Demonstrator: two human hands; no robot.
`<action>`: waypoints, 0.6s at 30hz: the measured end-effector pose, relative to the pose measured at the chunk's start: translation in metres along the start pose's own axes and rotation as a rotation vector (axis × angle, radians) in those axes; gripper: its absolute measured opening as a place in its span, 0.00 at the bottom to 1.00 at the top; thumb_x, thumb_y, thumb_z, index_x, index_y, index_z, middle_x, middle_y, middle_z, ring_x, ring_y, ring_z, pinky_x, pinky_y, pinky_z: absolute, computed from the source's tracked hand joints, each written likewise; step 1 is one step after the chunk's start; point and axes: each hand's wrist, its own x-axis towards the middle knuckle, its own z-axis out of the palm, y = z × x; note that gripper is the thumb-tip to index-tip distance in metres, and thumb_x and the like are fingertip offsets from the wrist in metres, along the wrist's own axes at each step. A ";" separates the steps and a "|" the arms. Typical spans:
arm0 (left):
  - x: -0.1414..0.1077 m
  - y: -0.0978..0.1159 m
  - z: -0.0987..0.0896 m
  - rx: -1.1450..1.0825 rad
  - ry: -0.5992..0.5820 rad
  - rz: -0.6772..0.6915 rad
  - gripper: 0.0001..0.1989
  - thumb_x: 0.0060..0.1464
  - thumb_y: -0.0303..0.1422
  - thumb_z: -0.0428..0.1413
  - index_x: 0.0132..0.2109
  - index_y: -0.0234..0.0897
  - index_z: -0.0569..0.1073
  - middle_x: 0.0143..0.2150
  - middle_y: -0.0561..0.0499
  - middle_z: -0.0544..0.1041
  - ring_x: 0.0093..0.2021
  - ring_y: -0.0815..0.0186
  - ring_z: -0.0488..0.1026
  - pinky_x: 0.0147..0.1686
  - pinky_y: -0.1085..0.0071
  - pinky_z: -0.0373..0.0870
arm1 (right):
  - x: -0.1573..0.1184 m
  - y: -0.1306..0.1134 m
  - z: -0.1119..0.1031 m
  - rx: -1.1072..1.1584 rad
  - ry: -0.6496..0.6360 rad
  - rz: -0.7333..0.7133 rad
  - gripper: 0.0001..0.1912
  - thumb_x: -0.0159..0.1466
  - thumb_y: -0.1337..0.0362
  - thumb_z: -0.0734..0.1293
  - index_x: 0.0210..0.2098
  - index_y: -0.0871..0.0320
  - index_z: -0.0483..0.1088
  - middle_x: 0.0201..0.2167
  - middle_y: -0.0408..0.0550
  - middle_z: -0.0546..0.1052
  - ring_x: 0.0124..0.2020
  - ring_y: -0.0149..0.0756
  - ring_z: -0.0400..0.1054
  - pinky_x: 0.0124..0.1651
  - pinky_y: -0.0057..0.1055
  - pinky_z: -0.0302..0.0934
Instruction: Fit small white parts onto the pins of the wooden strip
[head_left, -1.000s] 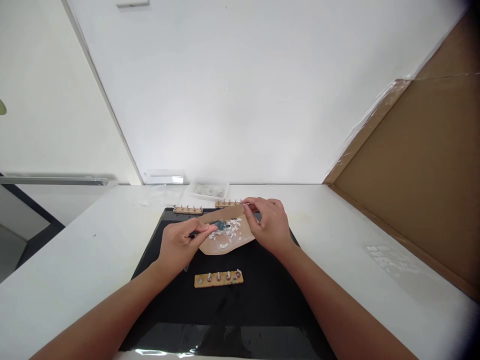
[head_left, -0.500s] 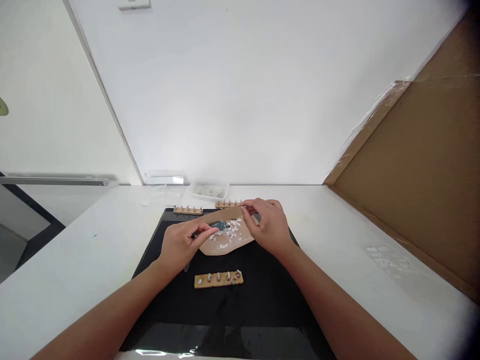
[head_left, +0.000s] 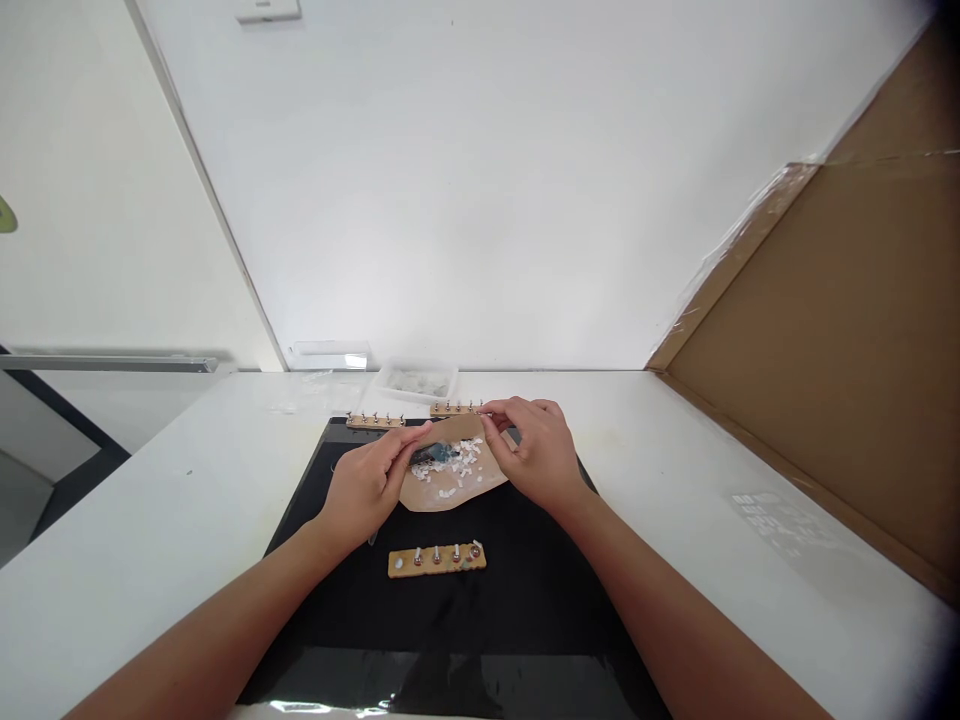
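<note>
Brown paper (head_left: 420, 496) lies on the black mat, with small white pieces (head_left: 466, 460) scattered over it. A dark bluish item (head_left: 436, 454) rests among the pieces, its left end close to my left hand. My left hand (head_left: 367, 482) closes its fingers at the paper's left edge, fingertips at the upper left. At the upper right corner, my right hand (head_left: 534, 448) pinches the paper between thumb and forefinger. Nearer to me lies a wooden strip (head_left: 439, 561) with several small metal posts, some bearing white pieces.
Behind the paper are two more wooden strips with upright pins, one left (head_left: 376, 422) and one right (head_left: 450, 409). A clear plastic tub (head_left: 417, 382) stands near the wall. Cardboard (head_left: 810, 380) borders the right side. The black mat (head_left: 517, 610) covers the middle of the white table (head_left: 675, 470).
My left hand has shifted from the dark item to the paper's upper left edge, its fingers now pointing further up. The dark item sits slightly further left. My right hand keeps its hold.
</note>
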 end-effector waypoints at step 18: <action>-0.002 -0.003 0.003 -0.070 0.063 -0.040 0.11 0.63 0.42 0.65 0.38 0.40 0.80 0.29 0.56 0.83 0.25 0.70 0.79 0.26 0.75 0.72 | -0.001 0.001 0.000 0.019 -0.018 0.004 0.05 0.72 0.64 0.66 0.45 0.53 0.75 0.37 0.42 0.83 0.35 0.35 0.78 0.51 0.41 0.58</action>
